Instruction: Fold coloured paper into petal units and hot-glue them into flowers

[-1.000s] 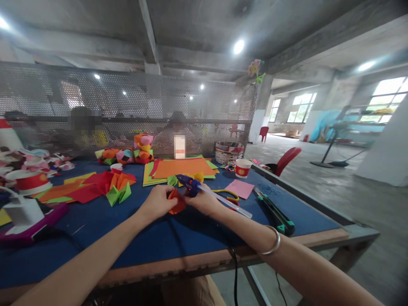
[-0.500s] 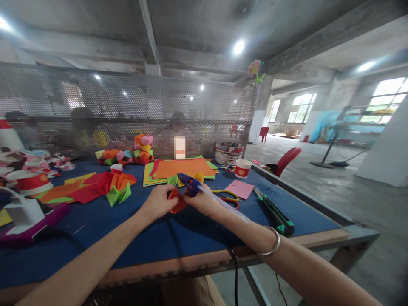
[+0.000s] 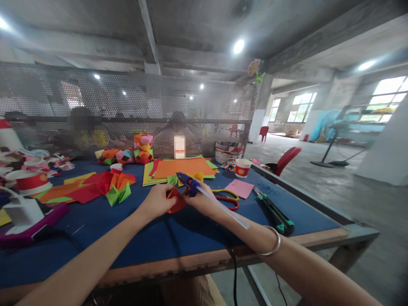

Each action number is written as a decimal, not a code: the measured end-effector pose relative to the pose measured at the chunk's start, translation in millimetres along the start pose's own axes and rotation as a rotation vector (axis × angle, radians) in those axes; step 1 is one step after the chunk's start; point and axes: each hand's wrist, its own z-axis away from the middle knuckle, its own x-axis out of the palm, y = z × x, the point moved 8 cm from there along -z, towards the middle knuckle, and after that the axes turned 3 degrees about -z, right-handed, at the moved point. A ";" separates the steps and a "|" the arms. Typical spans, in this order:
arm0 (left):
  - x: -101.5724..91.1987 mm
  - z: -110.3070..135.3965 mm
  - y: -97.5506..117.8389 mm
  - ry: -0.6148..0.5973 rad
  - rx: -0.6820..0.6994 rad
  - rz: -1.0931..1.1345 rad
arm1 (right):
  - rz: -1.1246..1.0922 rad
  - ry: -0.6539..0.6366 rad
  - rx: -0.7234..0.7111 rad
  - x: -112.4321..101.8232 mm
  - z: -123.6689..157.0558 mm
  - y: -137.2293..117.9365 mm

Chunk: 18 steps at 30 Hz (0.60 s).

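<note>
My left hand (image 3: 158, 199) pinches a folded orange paper piece (image 3: 176, 201) above the blue table. Close beside it, my right hand (image 3: 201, 199) is closed around a blue hot glue gun (image 3: 190, 183); a long clear glue stick (image 3: 228, 209) sticks out of its back along my forearm. The gun's nozzle points left, over the paper, and my right fingertips are near the paper's edge; whether they touch it I cannot tell. Scissors with red and yellow handles (image 3: 232, 196) lie just right of my right hand. Green and yellow folded papers (image 3: 172, 179) sit behind the gun.
Stacked coloured sheets (image 3: 183, 168) lie behind my hands. At left are folded papers (image 3: 119, 187), a purple power strip (image 3: 57, 216) and paper cups. On the right lie a pink square (image 3: 239, 189), a green-black utility knife (image 3: 277, 214) and a paper cup (image 3: 243, 168). A mesh screen (image 3: 127, 97) stands behind.
The orange paper between my hands has tilted slightly and shifted a little to the left. Both hands keep nearly the same place, and the glue gun stays in my right hand.
</note>
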 end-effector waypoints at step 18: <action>-3.1 0.9 -7.0 0.008 -0.113 0.077 | -0.063 -0.031 -0.031 7.0 -1.3 5.3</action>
